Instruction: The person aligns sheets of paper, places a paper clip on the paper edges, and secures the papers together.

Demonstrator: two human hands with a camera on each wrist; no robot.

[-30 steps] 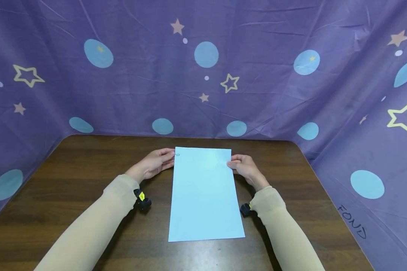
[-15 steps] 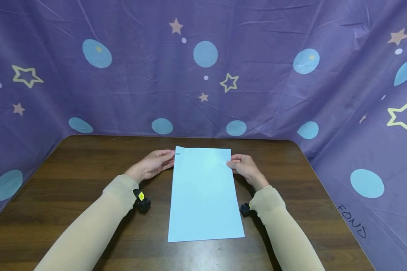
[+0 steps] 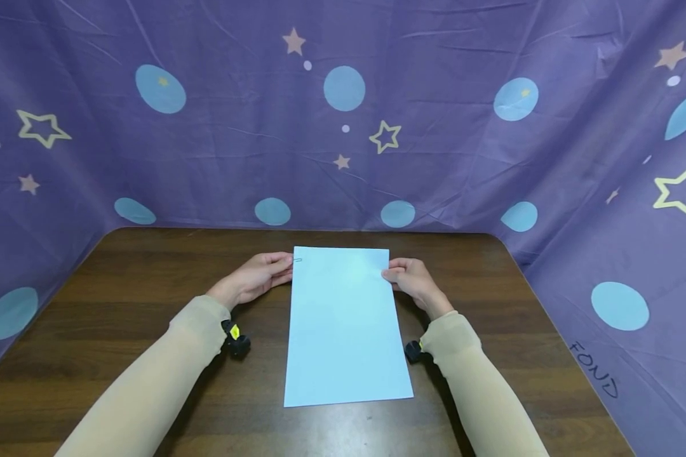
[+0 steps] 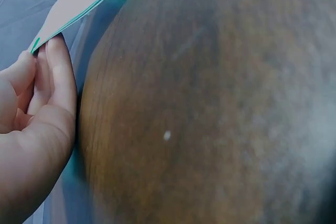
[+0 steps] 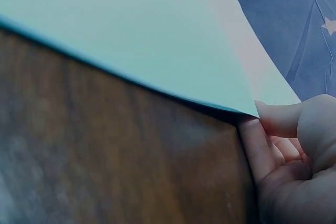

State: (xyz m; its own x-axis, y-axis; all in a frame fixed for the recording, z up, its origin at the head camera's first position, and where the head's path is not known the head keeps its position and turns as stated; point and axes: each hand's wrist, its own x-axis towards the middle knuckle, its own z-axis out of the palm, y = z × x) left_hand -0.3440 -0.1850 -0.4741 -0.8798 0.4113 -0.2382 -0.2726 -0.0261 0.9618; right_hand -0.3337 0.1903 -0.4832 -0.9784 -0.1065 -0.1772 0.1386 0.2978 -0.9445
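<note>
A thin stack of pale blue paper (image 3: 345, 330) lies lengthwise before me in the head view. A small green paper clip (image 4: 35, 44) sits on its left edge near the far corner. Beside that clip my left hand (image 3: 258, 278) pinches the paper edge, thumb above and fingers reaching beneath. Across from it, my right hand (image 3: 414, 282) pinches the right edge near the far end. In the right wrist view the right thumb (image 5: 278, 119) presses on top of the paper, and fingers show below the edge. The layered edges of the sheets show in the left wrist view.
A brown wooden table (image 3: 148, 304) with rounded far corners lies under the paper. Purple cloth (image 3: 228, 127) with stars and blue ovals hangs behind and along both sides. Small black cameras hang at both wrists.
Half a second ago the far left corner of the paper bulged up slightly; now that edge is straight. Both hands keep their grip in nearly the same place.
</note>
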